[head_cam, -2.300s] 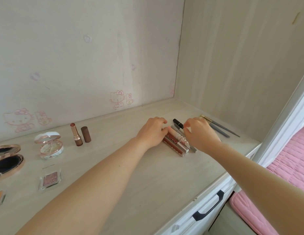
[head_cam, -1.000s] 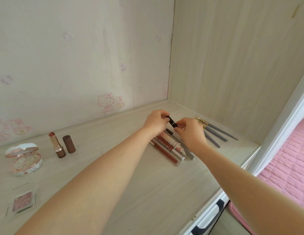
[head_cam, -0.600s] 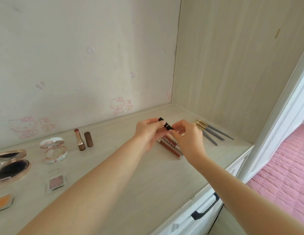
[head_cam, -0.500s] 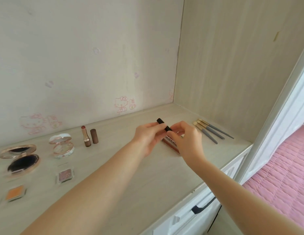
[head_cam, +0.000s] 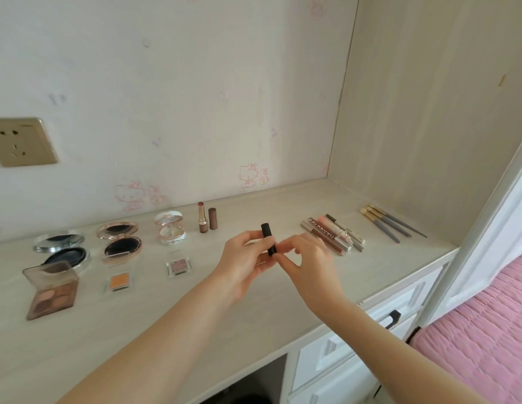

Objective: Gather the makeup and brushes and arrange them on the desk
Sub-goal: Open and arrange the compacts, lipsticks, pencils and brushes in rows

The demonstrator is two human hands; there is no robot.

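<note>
My left hand (head_cam: 244, 262) and my right hand (head_cam: 308, 259) both grip a short black makeup tube (head_cam: 268, 238) above the middle of the pale wooden desk (head_cam: 254, 322). Several lip gloss tubes and pencils (head_cam: 331, 233) lie side by side to the right of my hands. Three grey-handled brushes (head_cam: 391, 223) lie further right by the wall. An open lipstick (head_cam: 202, 217) and its cap (head_cam: 213, 218) stand near the back. Open compacts (head_cam: 120, 242), a small round case (head_cam: 170, 231), single eyeshadow pans (head_cam: 179, 266) and a brown eyeshadow palette (head_cam: 51, 290) sit on the left.
A wall socket (head_cam: 22, 142) is at the upper left. White drawers with a dark handle (head_cam: 392, 317) sit under the desk's right end. A pink quilted bed (head_cam: 484, 339) lies at the lower right beyond a white frame (head_cam: 487, 243).
Both hands lifted the black tube off the row of tubes and carried it left, toward the desk's middle. The view swung left, so the compacts, palette and socket came into sight.
</note>
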